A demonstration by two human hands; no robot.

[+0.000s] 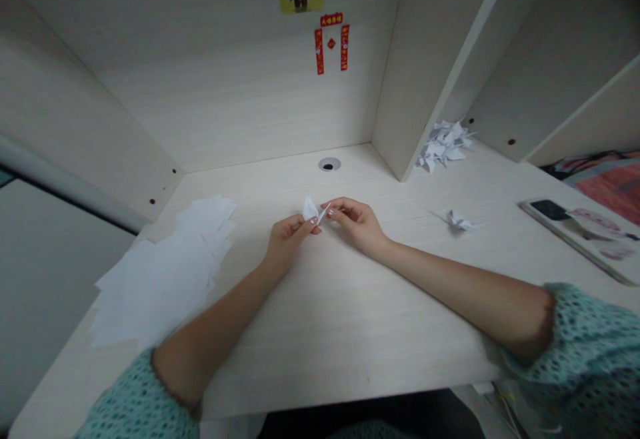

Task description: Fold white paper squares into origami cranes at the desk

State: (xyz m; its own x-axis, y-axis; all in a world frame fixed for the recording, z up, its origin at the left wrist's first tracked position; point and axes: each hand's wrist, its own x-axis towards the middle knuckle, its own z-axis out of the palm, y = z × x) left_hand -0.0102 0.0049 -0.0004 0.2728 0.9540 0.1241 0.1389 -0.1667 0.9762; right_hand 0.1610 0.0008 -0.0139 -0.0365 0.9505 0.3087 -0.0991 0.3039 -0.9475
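L hand (289,239) is pinching the folded paper (310,209) low down, over the surface (325,332) btwn both hands, while its narrow pt (324,213) is slanting up & R to the R hand (357,222), whose grip is pinching nr the tip.

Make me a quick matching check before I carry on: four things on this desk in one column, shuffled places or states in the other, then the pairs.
Things
1. Loose paper sheets
2. Phone
3. Heap of folded pieces
4. Folded paper nearest the desk hole

Places or states
A. Behind the upright partition, on its right
B. Pinched in the fingers of the left hand
C. Overlapping, beside the left forearm
D. Lying with its camera block up

Pairs: 1-C, 2-D, 3-A, 4-B
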